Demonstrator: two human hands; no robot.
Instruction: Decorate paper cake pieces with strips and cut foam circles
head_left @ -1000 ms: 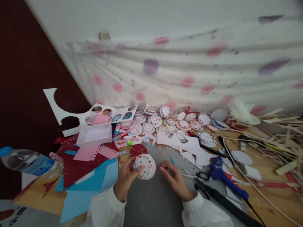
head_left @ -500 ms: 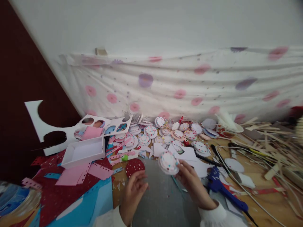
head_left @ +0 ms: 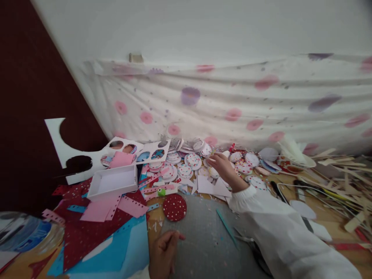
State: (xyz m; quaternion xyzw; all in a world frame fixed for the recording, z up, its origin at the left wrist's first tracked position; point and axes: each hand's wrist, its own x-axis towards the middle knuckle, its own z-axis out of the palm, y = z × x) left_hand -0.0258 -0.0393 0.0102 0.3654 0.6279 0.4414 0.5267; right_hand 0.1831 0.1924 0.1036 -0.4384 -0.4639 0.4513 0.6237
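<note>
My right hand reaches to the back of the table, into a pile of white paper discs with coloured dots. Its fingers are pinched on one dotted disc at the pile. The white sleeve stretches across the right side. My left hand rests near the front edge on the grey mat, fingers loosely curled and holding nothing. A red disc with white dots lies just beyond it.
A white open box and pink punched strips lie left, over red and blue paper. A white card with round holes leans behind. A teal strip, wooden sticks, a blue bottle and the dotted cloth surround them.
The dotted disc went from my left hand to my right, which carried it up to the pile at the back. My left hand dropped to the mat's front edge.
</note>
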